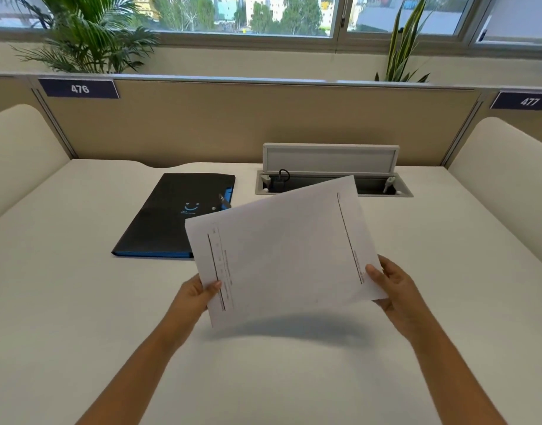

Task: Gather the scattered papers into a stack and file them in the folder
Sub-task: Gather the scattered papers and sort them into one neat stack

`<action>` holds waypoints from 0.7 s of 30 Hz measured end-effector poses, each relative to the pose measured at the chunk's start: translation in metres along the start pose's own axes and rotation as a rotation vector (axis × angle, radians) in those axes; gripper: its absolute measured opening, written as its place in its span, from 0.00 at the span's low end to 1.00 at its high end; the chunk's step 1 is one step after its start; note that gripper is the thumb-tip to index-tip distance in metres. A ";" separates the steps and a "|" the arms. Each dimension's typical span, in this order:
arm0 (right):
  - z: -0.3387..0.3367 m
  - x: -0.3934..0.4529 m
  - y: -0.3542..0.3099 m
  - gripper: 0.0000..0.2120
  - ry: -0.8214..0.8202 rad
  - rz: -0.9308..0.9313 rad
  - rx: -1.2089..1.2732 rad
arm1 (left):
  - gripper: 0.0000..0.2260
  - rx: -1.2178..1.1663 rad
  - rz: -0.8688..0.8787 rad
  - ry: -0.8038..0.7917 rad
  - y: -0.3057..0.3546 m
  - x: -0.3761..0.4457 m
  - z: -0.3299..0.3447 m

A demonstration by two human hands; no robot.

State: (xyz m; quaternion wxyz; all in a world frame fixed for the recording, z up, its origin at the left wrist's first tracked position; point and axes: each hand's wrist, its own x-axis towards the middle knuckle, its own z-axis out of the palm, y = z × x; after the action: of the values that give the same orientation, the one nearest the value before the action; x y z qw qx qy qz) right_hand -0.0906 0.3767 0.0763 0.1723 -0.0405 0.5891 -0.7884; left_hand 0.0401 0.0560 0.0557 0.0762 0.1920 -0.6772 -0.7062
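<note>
Both hands grip the papers [282, 250]: left hand [199, 294] pinching one edge, right hand [392, 286] the other, stack raised above the desk [79, 271]. I judge gathering complete. Folder [171, 216] lies closed beyond; filing requires opening it first.

White papers [282, 250] tilted above desk; closed black folder [168, 219] flat behind.

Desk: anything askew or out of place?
Mostly tidy. The papers are held tilted above the desk, pinched by the left hand and right hand. The black folder lies closed and slightly skewed. The cable hatch at the back stands open. No spills or damage visible.
</note>
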 end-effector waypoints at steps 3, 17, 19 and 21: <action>-0.007 0.004 -0.015 0.20 -0.123 0.010 -0.094 | 0.11 0.041 0.070 0.028 0.012 0.004 -0.001; 0.000 -0.013 0.019 0.24 -0.149 0.065 -0.187 | 0.16 0.076 -0.021 0.064 -0.025 0.001 0.014; 0.000 -0.012 0.018 0.22 -0.137 0.065 -0.228 | 0.16 0.079 -0.020 0.059 -0.026 0.005 0.015; 0.001 -0.010 0.019 0.15 -0.073 0.041 -0.256 | 0.13 0.105 0.003 0.050 -0.025 0.009 0.016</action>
State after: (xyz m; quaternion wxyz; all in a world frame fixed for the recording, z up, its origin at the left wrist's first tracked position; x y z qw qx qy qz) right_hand -0.0771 0.3741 0.0606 0.2030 -0.0787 0.6789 -0.7012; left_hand 0.0301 0.0691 0.0298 0.0840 0.2122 -0.7114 -0.6647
